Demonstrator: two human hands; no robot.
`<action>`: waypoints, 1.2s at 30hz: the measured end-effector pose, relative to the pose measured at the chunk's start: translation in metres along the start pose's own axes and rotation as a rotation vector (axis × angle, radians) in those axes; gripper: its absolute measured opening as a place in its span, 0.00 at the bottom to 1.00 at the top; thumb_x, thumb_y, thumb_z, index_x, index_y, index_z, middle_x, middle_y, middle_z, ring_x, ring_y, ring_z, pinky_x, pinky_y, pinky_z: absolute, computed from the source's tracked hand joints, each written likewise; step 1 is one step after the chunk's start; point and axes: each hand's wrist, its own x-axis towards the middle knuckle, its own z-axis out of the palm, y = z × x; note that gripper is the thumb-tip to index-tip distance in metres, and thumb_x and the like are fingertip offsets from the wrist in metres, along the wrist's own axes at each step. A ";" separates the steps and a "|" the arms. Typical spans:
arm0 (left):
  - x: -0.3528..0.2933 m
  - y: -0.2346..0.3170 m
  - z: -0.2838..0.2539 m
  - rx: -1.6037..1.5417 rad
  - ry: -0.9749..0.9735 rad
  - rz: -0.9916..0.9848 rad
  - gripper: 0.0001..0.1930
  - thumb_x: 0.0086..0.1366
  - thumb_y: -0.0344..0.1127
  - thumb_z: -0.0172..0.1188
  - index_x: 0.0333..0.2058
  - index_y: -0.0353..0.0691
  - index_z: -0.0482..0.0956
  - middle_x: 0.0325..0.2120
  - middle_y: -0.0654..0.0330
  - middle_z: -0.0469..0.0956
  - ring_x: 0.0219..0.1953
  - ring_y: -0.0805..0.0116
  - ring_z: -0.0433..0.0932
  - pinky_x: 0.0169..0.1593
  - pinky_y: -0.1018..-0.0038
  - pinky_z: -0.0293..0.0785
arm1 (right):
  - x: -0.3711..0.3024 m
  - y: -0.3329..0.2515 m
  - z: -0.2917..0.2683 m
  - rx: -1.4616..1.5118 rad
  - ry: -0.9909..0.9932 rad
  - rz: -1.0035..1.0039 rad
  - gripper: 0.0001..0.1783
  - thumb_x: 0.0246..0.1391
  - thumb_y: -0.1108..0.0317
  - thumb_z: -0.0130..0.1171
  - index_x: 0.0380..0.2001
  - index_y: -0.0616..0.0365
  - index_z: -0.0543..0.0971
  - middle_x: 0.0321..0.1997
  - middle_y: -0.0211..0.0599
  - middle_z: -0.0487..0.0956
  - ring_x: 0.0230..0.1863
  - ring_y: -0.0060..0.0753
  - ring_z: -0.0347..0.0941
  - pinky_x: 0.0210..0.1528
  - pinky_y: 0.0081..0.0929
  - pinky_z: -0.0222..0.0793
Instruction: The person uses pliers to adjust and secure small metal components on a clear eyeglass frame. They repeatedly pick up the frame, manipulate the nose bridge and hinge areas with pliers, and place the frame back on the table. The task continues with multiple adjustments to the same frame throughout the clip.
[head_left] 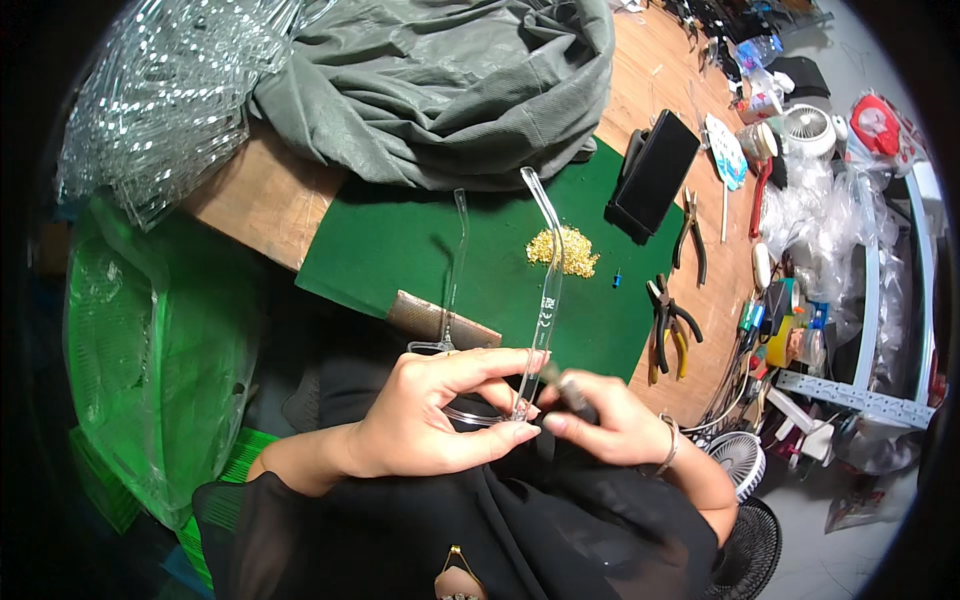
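Observation:
My left hand [430,415] pinches a clear plastic eyeglass frame [546,310] near the hinge of one temple. Both temples point away from me over the green mat [400,250], and the lens rims are mostly hidden behind my fingers. In my right hand [618,420] is a dark-handled tool [577,398], its blurred metal end close to the hinge; its exact kind is hard to make out. Beyond the frame, a pile of tiny gold metal parts [575,255] lies on the mat. A brown textured strip [440,318] rests at the mat's near edge.
A grey cloth [440,90] and a heap of clear plastic frame parts [170,110] cover the far left. Rightward are a black phone [655,175], a blue pin [617,279], pliers [690,235] and cutters [668,325]. A green plastic-lined crate [150,370] stands left.

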 end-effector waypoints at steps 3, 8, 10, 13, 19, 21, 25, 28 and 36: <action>0.005 -0.005 0.001 0.088 -0.005 0.064 0.28 0.45 0.21 0.66 0.48 0.28 0.71 0.26 0.57 0.81 0.33 0.75 0.80 0.43 0.80 0.72 | -0.005 -0.003 0.002 -0.007 -0.135 0.083 0.19 0.56 0.55 0.53 0.35 0.64 0.73 0.25 0.46 0.74 0.29 0.43 0.73 0.33 0.32 0.68; 0.004 0.001 -0.001 0.128 -0.013 -0.004 0.26 0.46 0.23 0.67 0.47 0.29 0.73 0.27 0.57 0.81 0.31 0.76 0.80 0.40 0.79 0.73 | 0.002 -0.035 -0.013 -0.107 -0.229 0.186 0.20 0.56 0.55 0.52 0.31 0.65 0.72 0.26 0.51 0.74 0.30 0.50 0.73 0.33 0.38 0.68; 0.005 0.002 0.000 0.148 -0.017 -0.025 0.26 0.45 0.23 0.67 0.47 0.29 0.73 0.27 0.57 0.81 0.31 0.76 0.80 0.40 0.79 0.73 | 0.002 -0.035 -0.013 -0.176 -0.222 0.200 0.20 0.56 0.55 0.53 0.28 0.65 0.72 0.24 0.52 0.74 0.29 0.53 0.73 0.32 0.39 0.68; 0.005 0.001 -0.001 0.152 -0.050 -0.057 0.27 0.46 0.23 0.67 0.48 0.30 0.73 0.28 0.57 0.81 0.32 0.76 0.80 0.40 0.80 0.73 | 0.001 -0.037 -0.013 -0.208 -0.203 0.225 0.20 0.55 0.55 0.53 0.26 0.64 0.72 0.19 0.51 0.74 0.25 0.55 0.73 0.29 0.40 0.68; 0.003 0.002 0.000 0.104 -0.097 -0.134 0.28 0.47 0.23 0.67 0.49 0.29 0.72 0.29 0.57 0.82 0.33 0.77 0.79 0.42 0.81 0.72 | -0.007 -0.027 -0.003 -0.479 -0.029 0.135 0.17 0.48 0.58 0.59 0.20 0.64 0.74 0.18 0.52 0.75 0.22 0.53 0.73 0.27 0.41 0.71; 0.003 0.000 0.002 0.094 -0.102 -0.132 0.28 0.47 0.23 0.67 0.49 0.30 0.71 0.28 0.57 0.82 0.34 0.77 0.79 0.42 0.80 0.72 | -0.010 -0.024 -0.005 -0.469 -0.068 0.155 0.19 0.49 0.56 0.59 0.21 0.65 0.74 0.19 0.52 0.75 0.22 0.54 0.73 0.26 0.41 0.70; 0.001 0.002 0.002 0.005 -0.057 -0.162 0.28 0.47 0.23 0.67 0.50 0.30 0.71 0.27 0.58 0.82 0.34 0.77 0.79 0.42 0.80 0.72 | 0.000 -0.035 -0.028 -0.120 -0.292 0.256 0.27 0.53 0.48 0.54 0.30 0.68 0.75 0.21 0.53 0.75 0.25 0.50 0.75 0.30 0.37 0.69; 0.001 0.010 -0.002 -0.080 -0.056 -0.204 0.28 0.48 0.21 0.66 0.51 0.29 0.69 0.31 0.58 0.80 0.35 0.75 0.79 0.44 0.80 0.73 | 0.003 -0.032 -0.039 -0.113 -0.211 0.293 0.25 0.54 0.50 0.54 0.34 0.67 0.75 0.24 0.53 0.76 0.29 0.47 0.76 0.33 0.35 0.69; 0.005 0.016 -0.013 -0.479 -0.041 -0.364 0.29 0.51 0.19 0.64 0.53 0.30 0.66 0.30 0.60 0.78 0.37 0.71 0.79 0.44 0.77 0.73 | 0.027 0.056 0.004 -0.105 0.361 -0.025 0.12 0.50 0.66 0.60 0.34 0.62 0.73 0.26 0.34 0.73 0.29 0.23 0.67 0.34 0.23 0.65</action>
